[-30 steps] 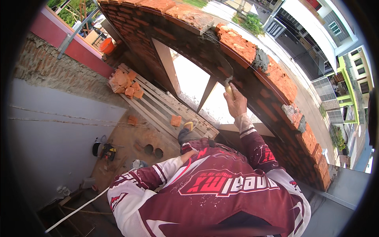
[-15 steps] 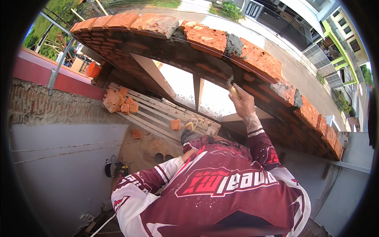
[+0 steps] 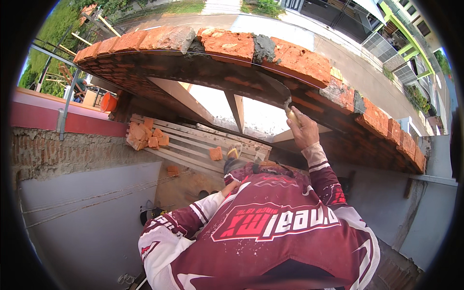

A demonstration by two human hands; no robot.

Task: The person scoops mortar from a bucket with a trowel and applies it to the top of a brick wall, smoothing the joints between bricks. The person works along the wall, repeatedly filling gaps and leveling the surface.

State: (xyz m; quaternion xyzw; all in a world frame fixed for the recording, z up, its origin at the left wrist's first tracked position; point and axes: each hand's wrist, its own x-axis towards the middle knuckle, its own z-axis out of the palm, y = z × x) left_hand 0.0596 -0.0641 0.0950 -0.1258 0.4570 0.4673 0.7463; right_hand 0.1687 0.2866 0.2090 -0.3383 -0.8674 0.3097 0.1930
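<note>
Right grip (image 3: 303,131) wraps my masonry trowel (image 3: 288,103), left grip (image 3: 231,187) I can't tell; upper-frame brick course (image 3: 300,62) laid, centre-left brick pieces (image 3: 138,134) unlaid.

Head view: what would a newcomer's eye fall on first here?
The orange brick wall, sweeping across the upper half of the picture and looking bowed through the lens. Then the right hand, right of centre, gripping a trowel that shows just below the wall's top row. Last, the maroon and white shirt filling the lower middle.
</note>
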